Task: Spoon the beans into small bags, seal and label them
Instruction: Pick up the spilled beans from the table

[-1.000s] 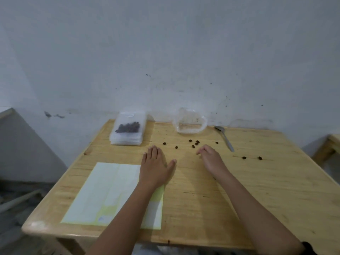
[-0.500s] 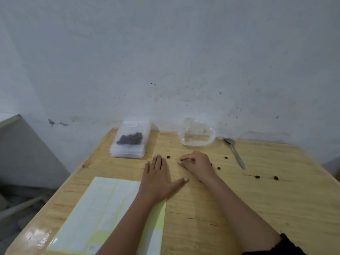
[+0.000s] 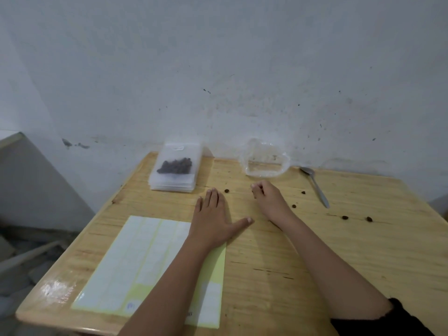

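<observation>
The bag stack (image 3: 175,177) sits just beyond the straight, empty fingers of the flat left hand (image 3: 213,218). The right hand (image 3: 269,200) curls its fingers, seemingly pinching one of the loose beans (image 3: 227,191) scattered beside them: light, hard, roll-prone, so nip each between fingertips.

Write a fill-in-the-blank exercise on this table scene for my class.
The left hand lies flat, its wrist over the ___ sheet.
The spoon lies to the ___ of the clear container.
The filled bag lies on a ___ of empty bags.
Loose ___ dot the table.
Missing words: label, right, stack, beans.
</observation>
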The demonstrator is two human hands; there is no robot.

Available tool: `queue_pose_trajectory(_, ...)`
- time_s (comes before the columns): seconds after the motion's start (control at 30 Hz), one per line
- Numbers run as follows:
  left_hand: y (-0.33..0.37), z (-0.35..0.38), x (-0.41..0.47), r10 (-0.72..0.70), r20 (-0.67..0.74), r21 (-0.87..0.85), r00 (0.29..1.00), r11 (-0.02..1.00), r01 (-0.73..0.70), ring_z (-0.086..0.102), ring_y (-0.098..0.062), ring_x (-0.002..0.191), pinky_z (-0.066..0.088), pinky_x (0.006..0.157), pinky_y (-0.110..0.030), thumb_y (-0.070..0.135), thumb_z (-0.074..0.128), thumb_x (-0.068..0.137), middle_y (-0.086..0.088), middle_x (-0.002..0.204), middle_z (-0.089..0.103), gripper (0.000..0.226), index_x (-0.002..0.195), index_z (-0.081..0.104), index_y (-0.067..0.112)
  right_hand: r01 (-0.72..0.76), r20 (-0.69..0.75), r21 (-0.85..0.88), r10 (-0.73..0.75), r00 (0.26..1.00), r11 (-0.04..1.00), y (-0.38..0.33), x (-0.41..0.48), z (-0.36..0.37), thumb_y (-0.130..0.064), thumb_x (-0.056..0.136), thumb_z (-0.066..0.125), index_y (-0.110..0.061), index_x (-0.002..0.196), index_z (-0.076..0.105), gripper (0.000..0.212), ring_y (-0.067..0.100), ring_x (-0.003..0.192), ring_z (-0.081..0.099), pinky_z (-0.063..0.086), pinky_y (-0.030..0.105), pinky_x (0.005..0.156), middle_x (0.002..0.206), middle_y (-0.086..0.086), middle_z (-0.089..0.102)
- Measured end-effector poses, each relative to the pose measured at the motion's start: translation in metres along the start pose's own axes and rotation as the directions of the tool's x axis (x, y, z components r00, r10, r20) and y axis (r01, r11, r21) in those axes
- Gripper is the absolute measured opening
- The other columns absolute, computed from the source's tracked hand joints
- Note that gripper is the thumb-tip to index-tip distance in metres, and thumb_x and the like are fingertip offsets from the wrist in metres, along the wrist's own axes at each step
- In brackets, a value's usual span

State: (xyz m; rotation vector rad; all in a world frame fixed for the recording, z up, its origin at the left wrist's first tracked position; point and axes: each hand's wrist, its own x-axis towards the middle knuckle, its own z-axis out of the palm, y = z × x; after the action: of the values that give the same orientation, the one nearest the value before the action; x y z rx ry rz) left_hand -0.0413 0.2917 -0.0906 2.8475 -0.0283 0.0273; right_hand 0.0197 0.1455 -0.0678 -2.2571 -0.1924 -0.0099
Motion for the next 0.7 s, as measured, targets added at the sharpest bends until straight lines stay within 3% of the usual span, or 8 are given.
queue_pose_trajectory(0.1, -0.002, -0.001, -0.002, 0.018, 0.012, -0.014, 1.0, 1.0, -0.018, -0.007, -0.02, 0.146, -0.004, 0.119, -0.039, 0.08, 0.032, 0.079, -0.012, 0.159, -0.003, 0.108, 0.149, 0.0, 0.004, -0.134, 0.01, 0.225, 0.135, 0.991, 0.965, -0.005, 0.003, 0.005, -0.027, 0.099, 0.041, -0.014, 0.089, 0.054, 0.022, 0.007, 0.066, 0.048, 0.042, 0.024, 0.067, 0.079, -0.005, 0.057)
queue_pose_trajectory(0.2, -0.003, -0.003, -0.004, 0.032, 0.019, -0.032, 0.999, 0.999, -0.031, -0.007, -0.02, 0.146, -0.004, 0.119, -0.038, 0.078, 0.033, 0.079, -0.012, 0.159, -0.003, 0.107, 0.15, 0.001, 0.005, -0.285, 0.154, 0.577, 0.24, 0.958, 0.765, -0.015, 0.008, 0.011, -0.011, 0.099, 0.039, -0.01, 0.081, 0.05, 0.021, 0.009, 0.059, 0.044, 0.04, 0.022, 0.059, 0.079, 0.004, 0.063)
queue_pose_trajectory(0.27, -0.004, -0.005, -0.004, 0.032, 0.03, -0.031, 0.999, 0.999, -0.032, -0.008, -0.019, 0.146, -0.005, 0.119, -0.038, 0.079, 0.033, 0.079, -0.011, 0.159, -0.004, 0.106, 0.15, 0.0, 0.006, -0.315, 0.203, 0.638, 0.241, 0.949, 0.703, -0.023, 0.012, 0.013, -0.005, 0.098, 0.036, -0.007, 0.078, 0.051, 0.025, 0.01, 0.056, 0.038, 0.031, 0.021, 0.052, 0.072, 0.005, 0.057)
queue_pose_trajectory(0.33, -0.005, -0.006, -0.005, 0.03, 0.043, -0.026, 0.999, 0.999, -0.029, -0.01, -0.019, 0.146, -0.006, 0.118, -0.038, 0.079, 0.032, 0.079, -0.01, 0.159, -0.006, 0.107, 0.15, -0.001, 0.006, -0.276, 0.194, 0.521, 0.203, 0.96, 0.807, -0.027, 0.016, 0.016, -0.007, 0.095, 0.04, -0.008, 0.078, 0.055, 0.023, 0.009, 0.053, 0.035, 0.027, 0.022, 0.051, 0.067, 0.003, 0.049)
queue_pose_trajectory(0.43, -0.006, -0.007, -0.004, 0.028, 0.062, -0.02, 0.998, 0.999, -0.027, -0.012, -0.018, 0.146, -0.008, 0.118, -0.037, 0.08, 0.031, 0.078, -0.009, 0.159, -0.008, 0.107, 0.15, -0.003, 0.007, -0.104, 0.124, 0.198, 0.08, 0.989, 0.975, -0.028, 0.019, 0.023, -0.019, 0.089, 0.056, -0.01, 0.081, 0.06, 0.012, 0.011, 0.063, 0.046, 0.036, 0.024, 0.058, 0.071, 0.0, 0.052)
queue_pose_trajectory(0.53, -0.006, -0.008, -0.004, 0.029, 0.075, -0.017, 0.997, 0.999, -0.028, -0.012, -0.018, 0.146, -0.008, 0.117, -0.037, 0.079, 0.032, 0.079, -0.01, 0.159, -0.008, 0.107, 0.15, -0.003, 0.007, 0.039, 0.053, 0.108, -0.045, 0.998, 0.993, -0.022, 0.019, 0.03, -0.02, 0.082, 0.066, -0.01, 0.085, 0.063, 0.011, 0.01, 0.06, 0.045, 0.037, 0.023, 0.057, 0.067, -0.002, 0.05)
queue_pose_trajectory(0.7, -0.006, -0.007, -0.003, -0.002, 0.079, -0.019, 0.997, 1.0, 0.004, -0.015, -0.02, 0.145, -0.01, 0.117, -0.037, 0.082, 0.032, 0.076, -0.01, 0.158, -0.011, 0.111, 0.15, -0.004, 0.007, 0.155, 0.078, -0.012, -0.154, 0.985, 0.988, -0.019, 0.024, 0.034, -0.02, 0.082, 0.068, -0.012, 0.092, 0.064, 0.013, 0.01, 0.053, 0.037, 0.033, 0.022, 0.054, 0.058, 0.0, 0.043)
